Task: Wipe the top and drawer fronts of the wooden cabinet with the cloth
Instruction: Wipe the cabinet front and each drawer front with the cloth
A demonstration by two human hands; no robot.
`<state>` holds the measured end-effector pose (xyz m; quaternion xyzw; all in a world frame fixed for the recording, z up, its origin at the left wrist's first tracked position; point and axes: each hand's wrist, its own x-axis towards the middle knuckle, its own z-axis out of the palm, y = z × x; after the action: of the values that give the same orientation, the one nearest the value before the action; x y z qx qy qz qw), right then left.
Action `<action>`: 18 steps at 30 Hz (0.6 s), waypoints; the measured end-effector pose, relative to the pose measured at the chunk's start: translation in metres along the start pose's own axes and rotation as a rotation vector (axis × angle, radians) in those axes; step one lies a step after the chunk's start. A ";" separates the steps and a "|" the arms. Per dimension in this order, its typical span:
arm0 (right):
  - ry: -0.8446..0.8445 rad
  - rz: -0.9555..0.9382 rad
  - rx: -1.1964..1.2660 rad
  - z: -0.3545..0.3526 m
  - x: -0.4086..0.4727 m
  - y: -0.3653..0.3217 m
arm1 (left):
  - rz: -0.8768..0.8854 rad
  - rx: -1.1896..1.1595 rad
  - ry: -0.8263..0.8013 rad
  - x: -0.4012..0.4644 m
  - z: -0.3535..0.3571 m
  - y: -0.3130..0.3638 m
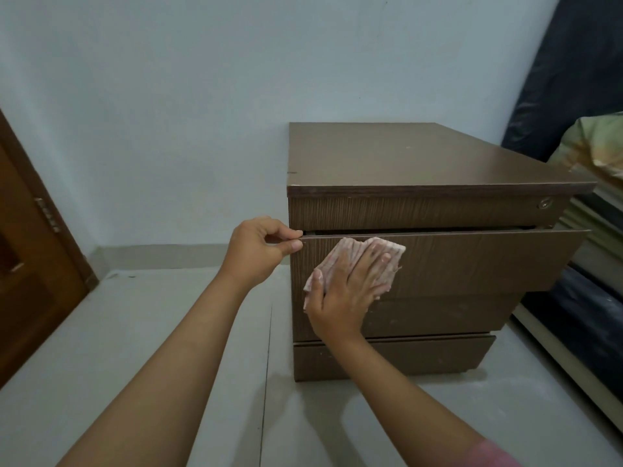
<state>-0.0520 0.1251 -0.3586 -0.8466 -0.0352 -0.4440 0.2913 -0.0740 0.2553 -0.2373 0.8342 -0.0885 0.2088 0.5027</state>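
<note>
A brown wooden cabinet (421, 156) stands against the pale wall, with several drawer fronts below its bare top. The second drawer (472, 261) is pulled out a little. My left hand (259, 251) pinches the top left corner of that drawer front between thumb and curled fingers. My right hand (350, 284) lies flat with spread fingers on a pink-and-white cloth (350, 254), pressing it against the left part of the same drawer front. Part of the cloth sticks out above and left of the hand.
A small round lock (543, 203) sits at the right end of the top drawer front. A brown wooden door (30, 264) is at the left. Dark bedding, a pillow (596, 146) and a bed frame crowd the cabinet's right side. Pale floor tiles (168, 332) lie in front.
</note>
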 end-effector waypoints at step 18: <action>-0.008 0.000 -0.016 -0.001 0.015 -0.025 | -0.090 -0.200 -0.082 0.003 -0.007 -0.009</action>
<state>-0.0519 0.1429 -0.3353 -0.8507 -0.0325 -0.4411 0.2842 -0.0697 0.2657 -0.2397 0.7910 -0.0916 0.1418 0.5881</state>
